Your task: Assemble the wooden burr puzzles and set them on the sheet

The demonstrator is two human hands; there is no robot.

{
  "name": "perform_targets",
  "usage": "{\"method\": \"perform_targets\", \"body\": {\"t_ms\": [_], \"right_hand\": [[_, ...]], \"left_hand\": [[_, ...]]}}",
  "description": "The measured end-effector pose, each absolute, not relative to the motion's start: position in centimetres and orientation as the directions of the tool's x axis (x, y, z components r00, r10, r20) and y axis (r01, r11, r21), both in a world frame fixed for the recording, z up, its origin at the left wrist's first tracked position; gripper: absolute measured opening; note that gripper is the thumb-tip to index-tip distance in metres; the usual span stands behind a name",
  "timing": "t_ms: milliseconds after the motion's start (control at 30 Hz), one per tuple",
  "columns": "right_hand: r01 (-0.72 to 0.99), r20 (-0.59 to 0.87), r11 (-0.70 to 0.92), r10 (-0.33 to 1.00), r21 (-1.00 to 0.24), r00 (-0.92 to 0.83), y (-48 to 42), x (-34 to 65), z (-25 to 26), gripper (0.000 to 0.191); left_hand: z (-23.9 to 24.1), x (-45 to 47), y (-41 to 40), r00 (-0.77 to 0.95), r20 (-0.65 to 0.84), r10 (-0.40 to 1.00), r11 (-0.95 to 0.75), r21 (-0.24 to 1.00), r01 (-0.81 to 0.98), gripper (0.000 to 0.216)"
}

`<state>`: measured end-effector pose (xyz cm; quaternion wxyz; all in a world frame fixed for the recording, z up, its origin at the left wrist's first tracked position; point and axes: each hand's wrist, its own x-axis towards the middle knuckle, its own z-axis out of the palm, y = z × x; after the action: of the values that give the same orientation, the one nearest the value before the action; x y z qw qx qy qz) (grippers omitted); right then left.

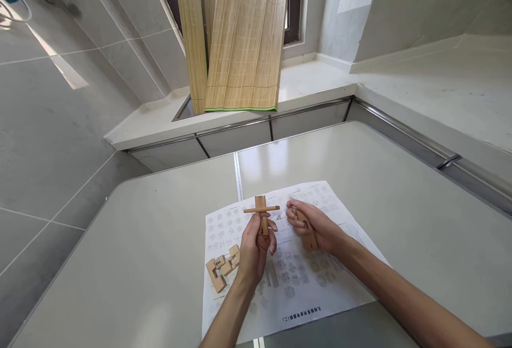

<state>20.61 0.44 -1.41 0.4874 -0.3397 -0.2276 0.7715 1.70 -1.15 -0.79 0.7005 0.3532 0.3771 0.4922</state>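
Wooden cross (261,210): two notched sticks, held upright over the instruction sheet (294,276), mid-surface.
Left hand (253,249): fingers clenched round its stem; keep it steady.
Right hand (313,226): fingers grasping another wooden piece (306,237); align notch first.
Spare blocks (222,268): near left.

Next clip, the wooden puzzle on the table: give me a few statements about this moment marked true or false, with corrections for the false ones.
1. The left hand holds up two wooden bars crossed. True.
2. The right hand is empty. False: it grips a wooden piece.
3. A printed sheet lies on the table under the hands. True.
4. The loose wooden pieces lie right of the right hand. False: they lie left of the left hand, on the sheet.
5. A bamboo mat leans at the window. True.
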Motion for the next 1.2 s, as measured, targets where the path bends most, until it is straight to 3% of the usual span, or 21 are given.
{"method": "perform_targets", "body": {"t_ms": [133, 267, 500, 767, 900, 1033, 1200], "right_hand": [[-0.632, -0.268, -0.390, 0.920, -0.670, -0.284, 0.5, 20.5, -1.3, 0.018], [-0.638, -0.269, -0.355, 0.935, -0.684, -0.232, 0.3, 20.3, -1.4, 0.024], [-0.436, -0.280, -0.295, 0.955, -0.850, -0.101, 0.0, 20.0, -1.0, 0.050], [-0.331, -0.342, -0.384, 0.922, -0.862, -0.179, 0.2, 20.5, -0.4, 0.042], [-0.461, -0.291, -0.402, 0.910, -0.791, -0.294, 0.5, 21.0, -0.6, 0.034], [-0.629, -0.162, -0.254, 0.966, -0.734, -0.201, 0.7, 20.9, -1.4, 0.039], [-0.642, -0.170, -0.272, 0.961, -0.717, -0.218, 0.7, 20.6, -1.9, 0.041]], "left_hand": [[-0.9, 1.6, -1.0, 0.234, -0.184, 0.955, 0.278, 0.833, -0.478, 0.033], [-1.1, 1.6, -1.0, 0.234, -0.186, 0.954, 0.282, 0.823, -0.492, 0.033], [-1.1, 1.6, -1.0, 0.246, -0.195, 0.949, 0.298, 0.810, -0.505, 0.033], [-0.6, 1.5, -1.0, 0.244, -0.227, 0.943, 0.322, 0.807, -0.494, 0.033], [-0.5, 1.4, -0.9, 0.242, -0.252, 0.937, 0.344, 0.790, -0.509, 0.031], [-0.5, 1.4, -0.8, 0.250, -0.266, 0.931, 0.361, 0.769, -0.527, 0.029], [-0.5, 1.4, -0.7, 0.255, -0.262, 0.931, 0.362, 0.764, -0.535, 0.030]]}}
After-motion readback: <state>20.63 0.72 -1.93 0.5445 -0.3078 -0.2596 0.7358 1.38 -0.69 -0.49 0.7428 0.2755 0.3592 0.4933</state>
